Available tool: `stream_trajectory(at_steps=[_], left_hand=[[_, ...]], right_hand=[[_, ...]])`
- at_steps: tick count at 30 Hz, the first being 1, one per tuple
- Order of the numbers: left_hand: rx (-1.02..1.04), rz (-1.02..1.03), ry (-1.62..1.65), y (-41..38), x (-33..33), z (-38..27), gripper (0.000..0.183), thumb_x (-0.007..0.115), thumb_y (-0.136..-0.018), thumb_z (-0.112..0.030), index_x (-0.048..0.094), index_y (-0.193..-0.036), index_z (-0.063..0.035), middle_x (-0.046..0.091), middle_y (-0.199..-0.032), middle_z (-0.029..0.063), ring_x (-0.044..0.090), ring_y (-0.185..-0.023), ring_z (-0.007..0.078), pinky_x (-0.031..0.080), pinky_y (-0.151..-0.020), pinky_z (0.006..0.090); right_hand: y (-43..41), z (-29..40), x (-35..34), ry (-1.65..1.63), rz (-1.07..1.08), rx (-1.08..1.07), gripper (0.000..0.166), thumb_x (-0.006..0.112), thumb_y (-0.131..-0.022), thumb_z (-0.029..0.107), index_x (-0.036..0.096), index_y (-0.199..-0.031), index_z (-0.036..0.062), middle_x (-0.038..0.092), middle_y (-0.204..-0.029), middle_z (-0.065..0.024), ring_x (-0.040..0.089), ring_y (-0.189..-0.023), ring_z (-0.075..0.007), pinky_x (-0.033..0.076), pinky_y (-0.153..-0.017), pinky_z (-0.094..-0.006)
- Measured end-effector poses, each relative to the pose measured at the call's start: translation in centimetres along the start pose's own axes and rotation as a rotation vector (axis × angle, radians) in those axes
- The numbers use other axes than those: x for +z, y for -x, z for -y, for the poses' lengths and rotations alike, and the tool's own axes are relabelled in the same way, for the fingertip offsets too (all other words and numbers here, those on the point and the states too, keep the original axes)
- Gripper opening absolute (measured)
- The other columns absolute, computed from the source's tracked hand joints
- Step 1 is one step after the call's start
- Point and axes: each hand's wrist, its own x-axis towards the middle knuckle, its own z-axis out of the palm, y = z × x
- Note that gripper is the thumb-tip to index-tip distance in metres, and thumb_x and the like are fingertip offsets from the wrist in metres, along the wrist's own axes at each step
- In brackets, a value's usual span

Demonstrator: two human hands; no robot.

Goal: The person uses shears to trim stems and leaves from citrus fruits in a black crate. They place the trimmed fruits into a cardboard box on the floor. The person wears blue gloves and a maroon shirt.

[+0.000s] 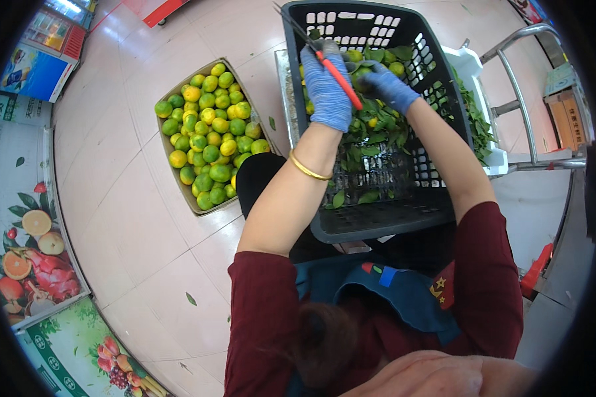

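In front of me stands a black plastic crate (385, 223) with slotted walls, holding leafy citrus. Over its far left part, my left hand (328, 89), in a blue knit glove, holds red-handled snips (338, 82). Their dark, narrow blades point up and left, beyond the crate's rim. My right hand (388, 85), gloved alike, closes on a green citrus fruit (361, 78) beside the left hand. Its fingertips are partly hidden among fruit and leaves. More green citrus (396, 68) and loose leaves (372, 131) lie in the crate.
A cardboard box (180, 191) full of green and yellow citrus sits on the tiled floor to the left. Right of the crate are a white bin (499, 161) with leaves and a metal tube frame (519, 94). Fruit-printed panels (35, 253) line the left side.
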Motion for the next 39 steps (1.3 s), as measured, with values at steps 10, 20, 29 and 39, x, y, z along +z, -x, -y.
stream_trajectory(at_steps=[10, 20, 29, 39], left_hand=[[0.027, 0.492, -0.692, 1.8, 1.8, 2.5, 0.03, 0.056, -0.09, -0.034, 0.053, -0.103, -0.0068, 0.059, -0.075, 0.0085, 0.055, -0.064, 0.0152, 0.047, -0.06, 0.0256], [0.099, 0.896, -1.394, 3.8, 1.9, 0.9, 0.059, 0.05, -0.089, -0.047, 0.043, -0.124, -0.0004, 0.061, -0.086, 0.0234, 0.06, -0.081, 0.0371, 0.046, -0.073, 0.0423], [0.114, 0.928, -1.33, 4.2, 2.4, 0.5, 0.059, 0.05, -0.089, -0.044, 0.041, -0.125, 0.0009, 0.061, -0.091, 0.0256, 0.06, -0.086, 0.0381, 0.046, -0.076, 0.0421], [0.122, 0.915, -1.313, 4.2, 2.2, 1.9, 0.049, 0.054, -0.089, -0.036, 0.042, -0.119, -0.0003, 0.06, -0.081, 0.0222, 0.06, -0.074, 0.0366, 0.047, -0.069, 0.0413]], right_hand=[[10.9, 6.8, -4.2, -0.823, -0.277, 0.031, 0.04, 0.054, -0.088, 0.04, 0.046, -0.111, 0.0084, 0.054, -0.105, -0.0169, 0.059, -0.08, -0.0304, 0.048, -0.047, -0.027], [11.7, 6.9, -6.1, -0.906, -0.363, -0.074, 0.05, 0.046, -0.089, 0.052, 0.047, -0.109, 0.0054, 0.057, -0.093, -0.0133, 0.061, -0.073, -0.0255, 0.048, -0.043, -0.0203], [12.8, 7.5, -4.8, -0.545, -0.31, -0.026, 0.05, 0.054, -0.084, 0.055, 0.049, -0.106, 0.0106, 0.06, -0.091, -0.0087, 0.064, -0.069, -0.0194, 0.051, -0.042, -0.0205], [13.0, 7.8, -1.9, -0.397, -0.393, -0.007, 0.057, 0.048, -0.083, 0.063, 0.055, -0.103, 0.0103, 0.061, -0.076, -0.0057, 0.06, -0.058, -0.0122, 0.042, -0.036, -0.0165]])
